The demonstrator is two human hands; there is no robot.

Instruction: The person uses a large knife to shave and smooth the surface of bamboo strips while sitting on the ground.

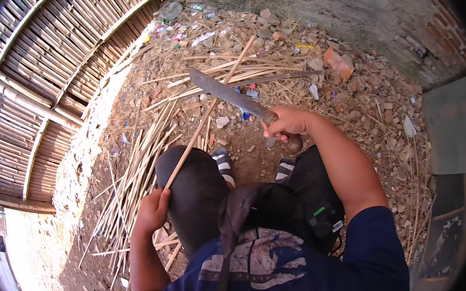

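My right hand [288, 122] is closed round the wooden handle of a machete [228, 94], whose broad dark blade points up and to the left. My left hand [153, 210] pinches the near end of a long bamboo strip [188, 149] beside my left knee. The strip slants away to the upper right, and the blade crosses it near its far part. I cannot tell whether blade and strip touch. A heap of split bamboo strips [141, 174] lies on the ground to the left of my knee.
More strips [270, 63] lie across the ground ahead. Rubble and litter, including an orange plastic piece [338, 64], cover the dirt. A bamboo wall [56, 56] stands at left, a brick wall [354, 5] at the back right, and a grey panel [454, 124] at right.
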